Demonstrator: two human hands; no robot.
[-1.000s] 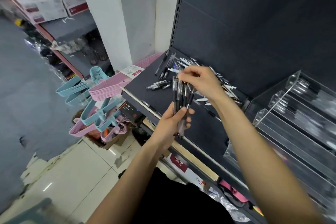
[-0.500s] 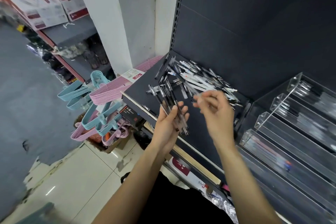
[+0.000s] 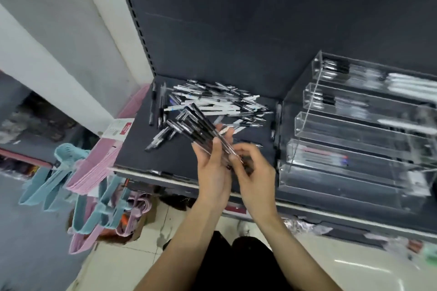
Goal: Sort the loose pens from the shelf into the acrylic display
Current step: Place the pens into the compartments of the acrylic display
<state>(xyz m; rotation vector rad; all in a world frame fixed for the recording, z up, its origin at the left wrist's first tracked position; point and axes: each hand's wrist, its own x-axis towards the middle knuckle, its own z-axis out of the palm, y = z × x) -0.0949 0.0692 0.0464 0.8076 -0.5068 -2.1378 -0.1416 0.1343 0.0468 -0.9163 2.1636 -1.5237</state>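
Note:
A pile of loose pens (image 3: pixel 220 101), black and white, lies on the dark shelf (image 3: pixel 142 151) against its back wall. My left hand (image 3: pixel 212 170) grips a bundle of black pens (image 3: pixel 201 125), which slants up to the left over the shelf. My right hand (image 3: pixel 255 170) has its fingers curled round the lower end of that bundle. The tiered acrylic display (image 3: pixel 354 130) stands to the right, with some pens lying in its trays.
Pink and blue hangers (image 3: pixel 94 172) hang off the shelf's left end. A white pillar (image 3: pixel 59 42) rises at the left. Below are a tiled floor (image 3: pixel 354 264) and lower shelf goods.
My right hand has come from the pile to the lower end of the bundle. The bundle now slants up-left. The view has swung right, showing more of the display.

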